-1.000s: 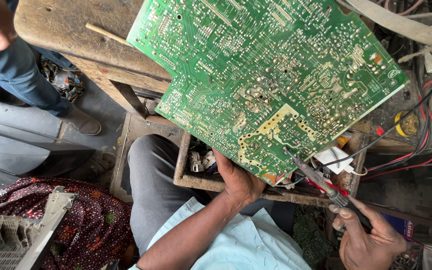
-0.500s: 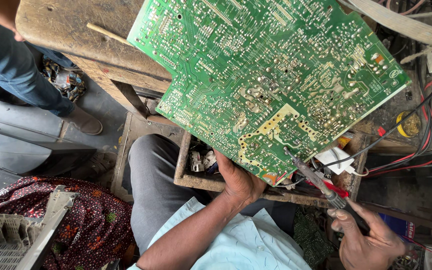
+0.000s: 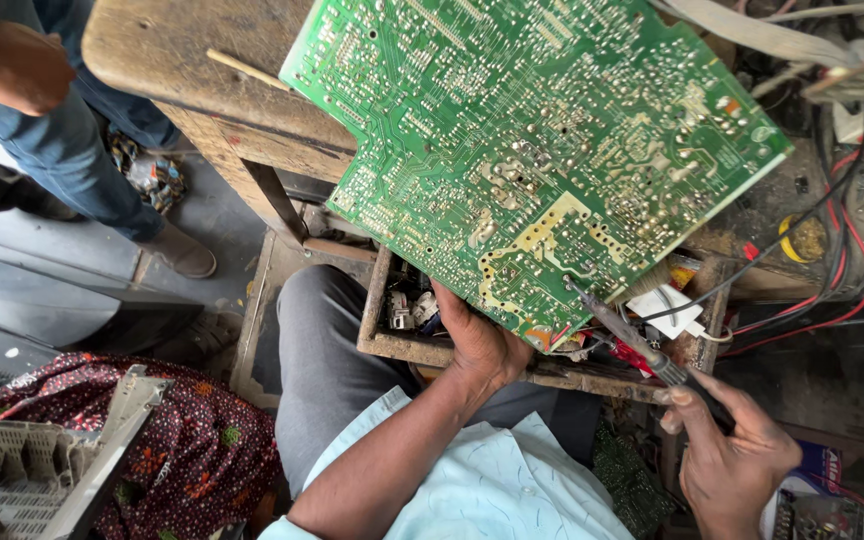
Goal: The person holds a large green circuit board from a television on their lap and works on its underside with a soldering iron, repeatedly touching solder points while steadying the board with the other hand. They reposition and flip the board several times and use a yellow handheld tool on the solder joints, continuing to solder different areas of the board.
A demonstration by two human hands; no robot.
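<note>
A large green circuit board (image 3: 542,150) is held up, solder side towards me, over a wooden workbench (image 3: 182,60). My left hand (image 3: 482,345) grips its lower edge from underneath. My right hand (image 3: 737,450) holds a soldering iron (image 3: 622,330) by the handle, and the metal tip touches the board's lower right part beside a pale yellow trace area. Red and black wires (image 3: 832,270) run from the right towards the iron.
An open wooden drawer (image 3: 412,335) with small parts sits below the board. Another person in jeans (image 3: 62,140) stands at the left. A patterned red cloth (image 3: 192,440) and a grey plastic casing (image 3: 32,480) lie at the lower left. Cluttered cables fill the right.
The soldering iron tip has shifted slightly up the board's lower edge. The person at the left has moved a little. The board stays held in place.
</note>
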